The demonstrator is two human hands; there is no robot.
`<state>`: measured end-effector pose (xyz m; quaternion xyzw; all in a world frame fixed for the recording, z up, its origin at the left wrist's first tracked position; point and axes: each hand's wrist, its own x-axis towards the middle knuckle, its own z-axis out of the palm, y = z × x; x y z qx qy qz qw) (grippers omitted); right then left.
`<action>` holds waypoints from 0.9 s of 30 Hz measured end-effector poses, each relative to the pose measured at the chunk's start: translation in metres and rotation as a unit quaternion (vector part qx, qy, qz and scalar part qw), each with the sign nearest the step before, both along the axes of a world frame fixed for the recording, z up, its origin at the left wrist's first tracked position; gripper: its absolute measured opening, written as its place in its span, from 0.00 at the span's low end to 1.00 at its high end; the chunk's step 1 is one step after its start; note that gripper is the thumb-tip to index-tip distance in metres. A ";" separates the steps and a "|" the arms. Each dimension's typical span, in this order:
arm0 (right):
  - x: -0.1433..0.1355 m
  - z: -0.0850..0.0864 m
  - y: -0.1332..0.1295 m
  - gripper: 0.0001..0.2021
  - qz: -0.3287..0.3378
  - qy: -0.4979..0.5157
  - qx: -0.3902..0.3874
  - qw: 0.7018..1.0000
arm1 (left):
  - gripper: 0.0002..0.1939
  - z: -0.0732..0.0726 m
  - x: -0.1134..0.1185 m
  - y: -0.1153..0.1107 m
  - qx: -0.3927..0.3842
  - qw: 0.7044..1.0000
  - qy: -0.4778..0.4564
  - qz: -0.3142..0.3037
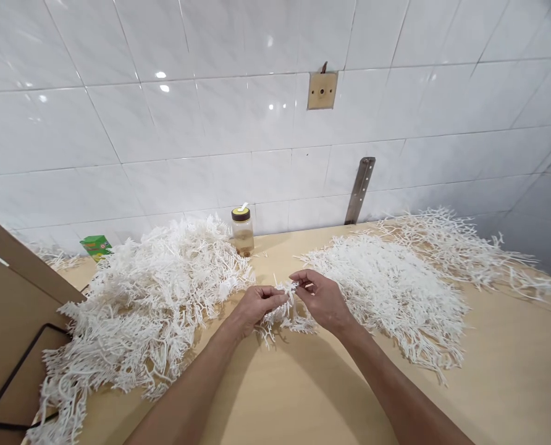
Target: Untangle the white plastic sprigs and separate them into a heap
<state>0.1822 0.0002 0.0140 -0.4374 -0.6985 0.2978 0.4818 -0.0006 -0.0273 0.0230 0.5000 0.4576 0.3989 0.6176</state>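
Left of the jar [243, 235]: one brown board [20, 346], one black wire frame [16, 372] partly covered by strands, one green box [96, 247], one big white heap [159, 296] reaching the jar. Nearer than the jar, the left hand's [257, 306] narrow grip pinches one white sprig [285, 289] above loose bits; the right hand [322, 300] is at its other side, its hold unclear. Right of the jar: one wall plate [322, 91], one metal bar [360, 190], two more white heaps [391, 290].

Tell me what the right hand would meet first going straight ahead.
The right hand would probably first meet the white strands pinched by the left hand; exact depth is unclear.
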 end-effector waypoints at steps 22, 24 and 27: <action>0.010 0.009 -0.001 0.19 0.116 0.073 -0.131 0.982 | 0.21 -0.009 0.004 0.007 0.096 0.993 0.027 0.066; 0.010 0.011 -0.001 0.20 0.114 0.073 -0.129 0.982 | 0.21 -0.009 0.004 0.007 0.101 0.992 0.035 0.066; 0.009 0.010 0.000 0.21 0.110 0.069 -0.133 0.983 | 0.21 -0.008 0.006 0.006 0.109 0.990 0.054 0.064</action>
